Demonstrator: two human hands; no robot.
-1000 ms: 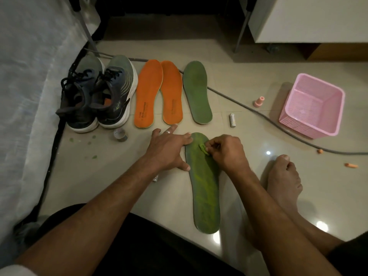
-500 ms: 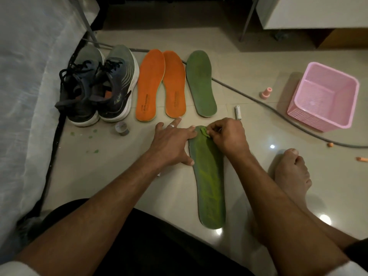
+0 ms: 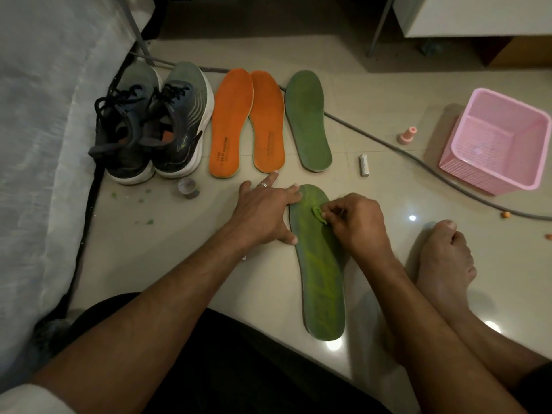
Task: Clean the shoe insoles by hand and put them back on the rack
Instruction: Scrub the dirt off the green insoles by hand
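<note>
A green insole [image 3: 321, 273] lies lengthwise on the tiled floor in front of me. My left hand [image 3: 264, 210] lies flat with spread fingers, pressing the insole's upper left edge. My right hand [image 3: 354, 221] pinches a small light-green lump [image 3: 319, 214] against the insole's toe end. Farther back lie two orange insoles [image 3: 231, 124] [image 3: 267, 122] side by side and a second green insole [image 3: 307, 121].
A pair of dark running shoes [image 3: 149, 124] stands at the left beside a white sheet [image 3: 38, 130]. A pink basket [image 3: 497, 141], a grey cable [image 3: 418, 158], a white battery [image 3: 364, 165], a small pink cap [image 3: 406, 135] and a small jar [image 3: 188, 186] lie around. My bare foot [image 3: 445, 258] rests right.
My right hand with the green lump slid up to the insole's toe end, then slightly back down. The left hand stayed pressing the insole's edge. The view shifted a little.
</note>
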